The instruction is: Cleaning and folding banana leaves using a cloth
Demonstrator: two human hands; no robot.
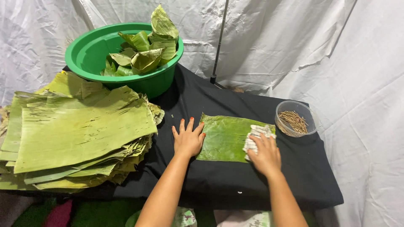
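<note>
A single banana leaf [225,136] lay flat on the black cloth [235,176]. The right hand [264,155] pressed a white rag [254,138] onto it, fingers together. The left hand [188,138] lay spread flat on its left edge. Near were a leaf stack [80,134], a green basin [90,50] and a cup of sticks [294,120].

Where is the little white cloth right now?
The white cloth lies on the right end of the single banana leaf, under the right hand, just left of the clear bowl of sticks.
</note>
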